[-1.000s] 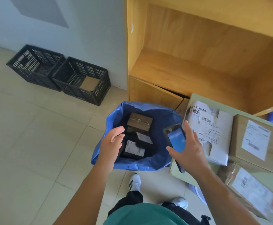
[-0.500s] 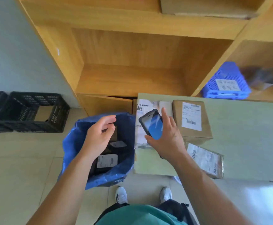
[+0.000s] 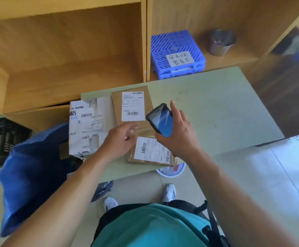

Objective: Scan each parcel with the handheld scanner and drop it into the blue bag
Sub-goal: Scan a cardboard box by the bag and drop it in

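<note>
Green table [image 3: 207, 104] lies bare on its right; left hand [image 3: 117, 141], fingers spread and empty, reaches over parcels; right hand [image 3: 179, 134] grips the scanner [image 3: 161, 120].

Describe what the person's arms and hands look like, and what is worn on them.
Both forearms are bare up to the frame edge; no sleeves show. The left hand and right hand have no gloves, and no watch, ring or bracelet is visible. Near the body, a teal shirt and a black strap appear.

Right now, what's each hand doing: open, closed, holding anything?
Left hand: open, empty, fingers spread over the brown parcels.
Right hand: closed around the handheld scanner.
</note>
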